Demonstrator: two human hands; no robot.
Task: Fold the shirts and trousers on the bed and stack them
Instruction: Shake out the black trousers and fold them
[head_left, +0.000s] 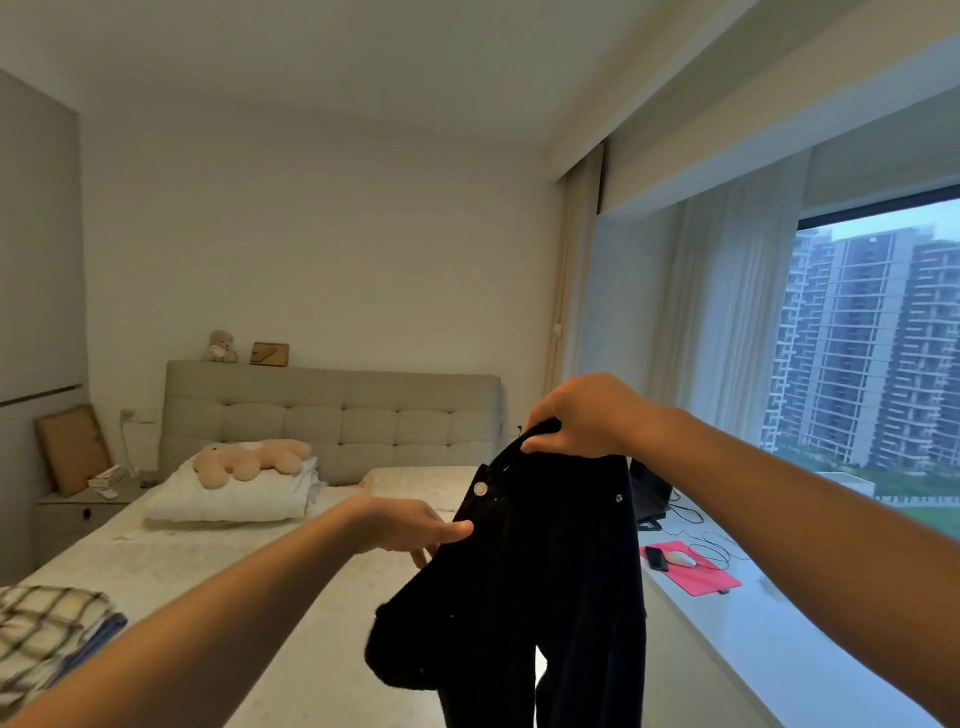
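Fingers (540, 444) of the right hand (582, 415) are curled over the waistband of the black denim trousers (545, 597), pinching them up in the air over the pale bed (234, 561). Left hand (405, 525) has its thumb pressed on the trousers' side edge, lower down, other fingers tucked behind the cloth. Legs hang loose. Folded checked shirt stack (41, 629) sits at the bed's near left corner.

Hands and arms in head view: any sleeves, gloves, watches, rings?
None visible. Left hand and right hand are bare, with no gloves, and no rings show. Both forearms are bare up to the frame edge: no sleeves, watch or wristband in view.
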